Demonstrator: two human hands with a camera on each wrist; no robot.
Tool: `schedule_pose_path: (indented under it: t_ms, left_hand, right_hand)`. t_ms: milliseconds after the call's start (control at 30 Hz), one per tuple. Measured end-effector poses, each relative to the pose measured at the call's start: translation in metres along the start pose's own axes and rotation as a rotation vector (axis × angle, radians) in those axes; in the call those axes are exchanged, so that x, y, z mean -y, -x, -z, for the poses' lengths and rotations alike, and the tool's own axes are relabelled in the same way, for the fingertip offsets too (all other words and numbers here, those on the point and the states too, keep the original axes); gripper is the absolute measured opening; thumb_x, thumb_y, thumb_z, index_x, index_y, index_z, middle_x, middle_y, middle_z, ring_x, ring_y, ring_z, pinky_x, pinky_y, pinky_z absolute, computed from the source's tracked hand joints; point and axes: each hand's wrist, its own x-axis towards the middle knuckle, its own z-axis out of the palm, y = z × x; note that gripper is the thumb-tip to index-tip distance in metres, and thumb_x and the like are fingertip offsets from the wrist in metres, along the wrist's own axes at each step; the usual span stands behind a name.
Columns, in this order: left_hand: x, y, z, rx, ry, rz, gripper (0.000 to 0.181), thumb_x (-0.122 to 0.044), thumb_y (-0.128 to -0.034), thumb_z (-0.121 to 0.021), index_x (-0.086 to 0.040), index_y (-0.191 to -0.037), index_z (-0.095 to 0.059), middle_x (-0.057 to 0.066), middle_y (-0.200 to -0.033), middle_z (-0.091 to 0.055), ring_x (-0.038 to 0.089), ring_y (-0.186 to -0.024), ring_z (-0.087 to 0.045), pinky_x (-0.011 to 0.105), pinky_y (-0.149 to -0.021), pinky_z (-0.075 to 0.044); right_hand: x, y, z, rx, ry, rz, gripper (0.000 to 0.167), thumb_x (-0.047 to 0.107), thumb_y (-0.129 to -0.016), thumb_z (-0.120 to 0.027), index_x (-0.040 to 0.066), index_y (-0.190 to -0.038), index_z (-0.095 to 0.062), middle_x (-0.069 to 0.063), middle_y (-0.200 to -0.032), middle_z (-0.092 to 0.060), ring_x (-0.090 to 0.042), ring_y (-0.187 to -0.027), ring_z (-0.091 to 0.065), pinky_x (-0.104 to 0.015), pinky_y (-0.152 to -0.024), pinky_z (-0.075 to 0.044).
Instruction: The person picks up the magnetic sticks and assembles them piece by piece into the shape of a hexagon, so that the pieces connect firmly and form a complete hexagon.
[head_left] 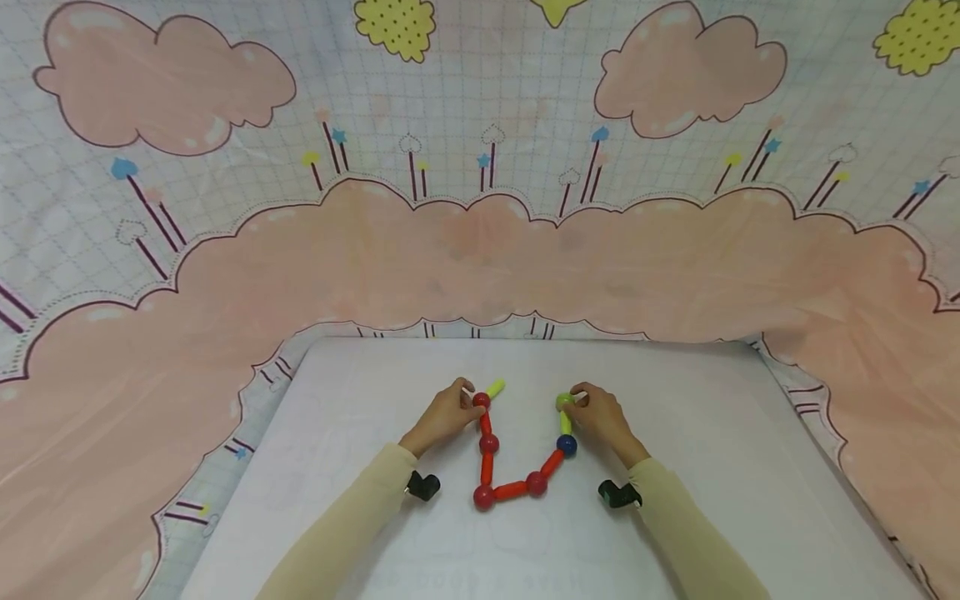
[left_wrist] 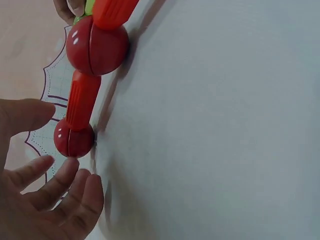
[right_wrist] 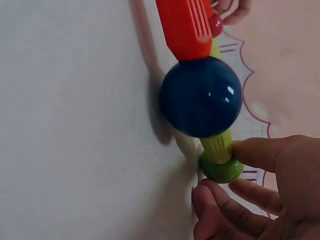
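Observation:
Magnetic balls and rods lie joined in an open shape on the white tabletop (head_left: pixel 675 400). A red ball (left_wrist: pixel 74 139) tops its left side, with a yellow-green rod (head_left: pixel 495 388) reaching away from it. Around that ball my left hand (head_left: pixel 447 412) is spread: in the left wrist view the fingertips meet its underside, while the thumb stands apart from it. On the other side, my right hand (head_left: pixel 602 414) pinches the green ball (right_wrist: pixel 221 170) and the end of its yellow-green rod (right_wrist: pixel 217 149). A dark blue ball (right_wrist: pixel 201 97) joins that rod to a red rod (head_left: pixel 552 462).
More red balls (head_left: pixel 483 498) and red rods (head_left: pixel 512 490) form the left side and near end. Black wrist devices (head_left: pixel 424 485) sit by both sleeves (head_left: pixel 360 500). Patterned cloth (head_left: pixel 480 258) surrounds the tabletop.

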Motion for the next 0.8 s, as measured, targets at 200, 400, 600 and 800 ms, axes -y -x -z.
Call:
schedule_pose_path:
  t_ms: [200, 400, 600, 800]
  left_hand:
    - [-0.003, -0.017, -0.006, 0.011, -0.019, -0.009, 0.058, -0.028, -0.0886, -0.072, -0.004, -0.136, -0.049, 0.014, -0.119, -0.062, 0.026, -0.105, -0.060, 0.038, -0.088, -0.054]
    - [-0.006, -0.024, -0.009, 0.076, -0.071, -0.037, 0.047, -0.022, -0.0908, -0.070, -0.006, -0.132, -0.054, 0.011, -0.109, -0.062, 0.020, -0.093, -0.055, 0.033, -0.080, -0.052]
    - [-0.006, -0.024, -0.009, 0.102, -0.079, -0.058, 0.039, -0.020, -0.0931, -0.066, -0.010, -0.130, -0.058, 0.009, -0.114, -0.063, 0.020, -0.097, -0.054, 0.032, -0.084, -0.051]
    - [-0.005, -0.026, -0.011, 0.106, -0.081, -0.078, 0.038, -0.018, -0.0931, -0.066, -0.010, -0.130, -0.059, 0.010, -0.117, -0.063, 0.021, -0.099, -0.054, 0.036, -0.088, -0.050]
  right_hand:
    - [0.009, -0.004, -0.001, 0.057, 0.058, -0.053, 0.055, 0.032, -0.087, -0.072, 0.002, -0.129, -0.056, -0.015, -0.105, -0.066, -0.026, -0.091, -0.060, -0.041, -0.082, -0.051]
    - [0.016, -0.004, -0.008, 0.081, 0.064, -0.015, 0.062, 0.025, -0.084, -0.075, 0.000, -0.136, -0.051, -0.013, -0.100, -0.063, -0.024, -0.087, -0.056, -0.039, -0.079, -0.050]
    - [0.020, -0.008, -0.011, 0.089, 0.041, 0.018, 0.058, 0.022, -0.085, -0.075, 0.004, -0.135, -0.052, -0.013, -0.108, -0.065, -0.023, -0.090, -0.059, -0.039, -0.081, -0.051]
    - [0.024, -0.017, -0.014, 0.136, 0.022, 0.082, 0.052, 0.018, -0.086, -0.074, 0.005, -0.133, -0.055, -0.011, -0.111, -0.066, -0.023, -0.097, -0.060, -0.039, -0.084, -0.051]
